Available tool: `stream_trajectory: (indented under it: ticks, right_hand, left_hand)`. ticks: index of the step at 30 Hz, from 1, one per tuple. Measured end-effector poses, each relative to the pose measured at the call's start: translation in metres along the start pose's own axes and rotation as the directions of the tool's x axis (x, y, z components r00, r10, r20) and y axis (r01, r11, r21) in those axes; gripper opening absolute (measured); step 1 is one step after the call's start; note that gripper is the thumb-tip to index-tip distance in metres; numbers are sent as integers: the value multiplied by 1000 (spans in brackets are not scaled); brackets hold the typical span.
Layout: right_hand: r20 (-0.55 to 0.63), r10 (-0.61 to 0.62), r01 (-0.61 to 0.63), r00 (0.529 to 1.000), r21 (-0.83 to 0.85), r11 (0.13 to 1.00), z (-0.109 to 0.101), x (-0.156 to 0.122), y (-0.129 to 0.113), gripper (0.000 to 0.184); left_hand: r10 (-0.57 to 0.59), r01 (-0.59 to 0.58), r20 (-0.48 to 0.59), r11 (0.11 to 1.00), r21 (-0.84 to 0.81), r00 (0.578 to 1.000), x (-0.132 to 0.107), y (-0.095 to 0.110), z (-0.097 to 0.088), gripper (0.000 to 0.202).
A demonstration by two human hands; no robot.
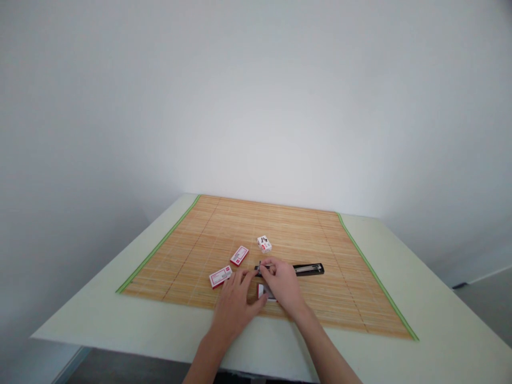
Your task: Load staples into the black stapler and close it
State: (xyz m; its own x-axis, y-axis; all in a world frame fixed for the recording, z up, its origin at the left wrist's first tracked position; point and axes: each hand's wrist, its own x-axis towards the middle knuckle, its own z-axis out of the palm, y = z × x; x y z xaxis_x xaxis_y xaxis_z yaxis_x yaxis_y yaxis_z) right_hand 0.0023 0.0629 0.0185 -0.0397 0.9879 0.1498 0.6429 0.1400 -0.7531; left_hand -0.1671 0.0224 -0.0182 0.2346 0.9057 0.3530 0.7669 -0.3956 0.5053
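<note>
A black stapler [318, 269] lies opened out on the bamboo mat, with its metal inner track showing at the right. My right hand [285, 282] covers the middle of it, thumb and fingertips pinched together at its left part. Whatever sits in that pinch is too small to make out. My left hand [236, 298] rests palm down with fingers apart, its index fingertip at the stapler's left end. Its thumb touches a small opened box [261, 291] with a red side and a grey inside, partly hidden beneath my right hand.
Two red-and-white staple boxes [239, 255] [220, 276] lie left of the stapler. Beyond it stands a small white box [264, 244] with a dark picture and a red mark. The bamboo mat [280, 218] has green edges and covers much of the white table [120, 320], which meets a wall behind.
</note>
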Motion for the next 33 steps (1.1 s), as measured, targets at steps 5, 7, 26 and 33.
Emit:
stream_trajectory:
  ticks: [5,7,26,33]
  right_hand:
    - [131,-109,139,985,-251,958,-36,-16,-11,17]
    - [220,-119,189,968,-333,924,-43,-25,-10,13]
    - [269,51,50,962,-356,933,-96,-50,34,37]
    - [322,-26,94,946,-196,976,-78,-52,35,15]
  left_hand:
    - [8,-7,18,998,-59,1000,-3,2,-3,64]
    - [17,-15,38,998,-64,999,-4,3,-5,58]
    - [41,-29,95,993,-118,995,0,-9,-10,28]
    - [47,-14,194,986,-167,980,6,-11,-12,27]
